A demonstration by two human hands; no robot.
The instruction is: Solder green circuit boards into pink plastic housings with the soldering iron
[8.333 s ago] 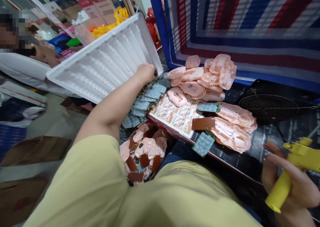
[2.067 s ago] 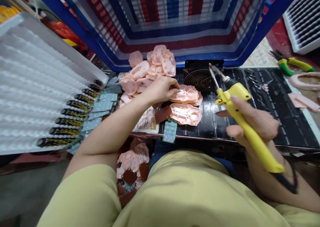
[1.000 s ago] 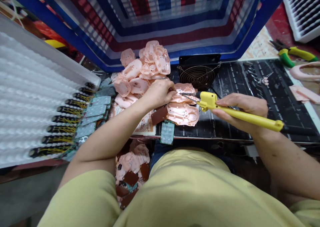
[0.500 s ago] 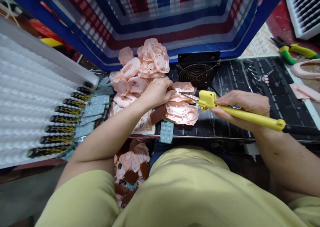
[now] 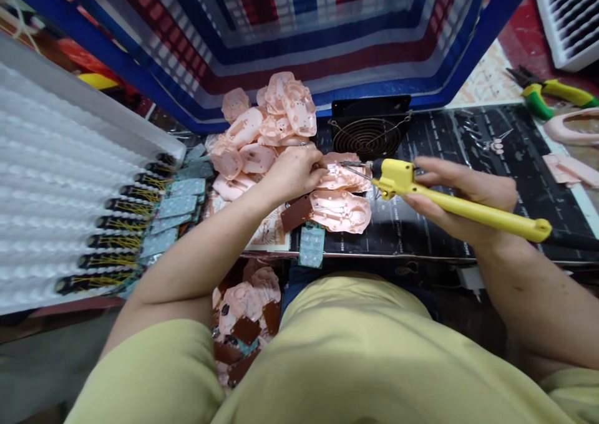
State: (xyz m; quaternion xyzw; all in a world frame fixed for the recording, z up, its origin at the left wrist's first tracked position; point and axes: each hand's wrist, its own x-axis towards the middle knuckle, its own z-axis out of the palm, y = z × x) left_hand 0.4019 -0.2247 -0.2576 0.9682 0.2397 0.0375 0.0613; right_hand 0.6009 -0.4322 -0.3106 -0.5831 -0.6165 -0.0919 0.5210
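Note:
My right hand (image 5: 468, 196) grips a yellow soldering gun (image 5: 395, 176) with a solder-feed tube, its tip pointing left over a pink plastic shell (image 5: 349, 179). At that shell's left end, my left hand (image 5: 299, 173) is closed with thumb and fingers pinched; what lies between them is hidden. A second pink shell (image 5: 344, 212), inner side up with thin wires in it, lies just nearer to me. A brown board (image 5: 296, 214) touches its left end, and a green circuit board (image 5: 311, 246) sticks out over the table edge below it.
Pink shells (image 5: 248, 128) are heaped behind my left hand. A black fan (image 5: 369, 134) stands before a blue crate (image 5: 327, 103). Left, a white foam tray (image 5: 70, 162) holds black wired parts beside stacked circuit boards (image 5: 175, 202). Pliers (image 5: 538, 93) lie far right.
The soldering gun and my right hand have moved back to the right, drawing the tip away from my left fingertips. My left hand has hardly moved.

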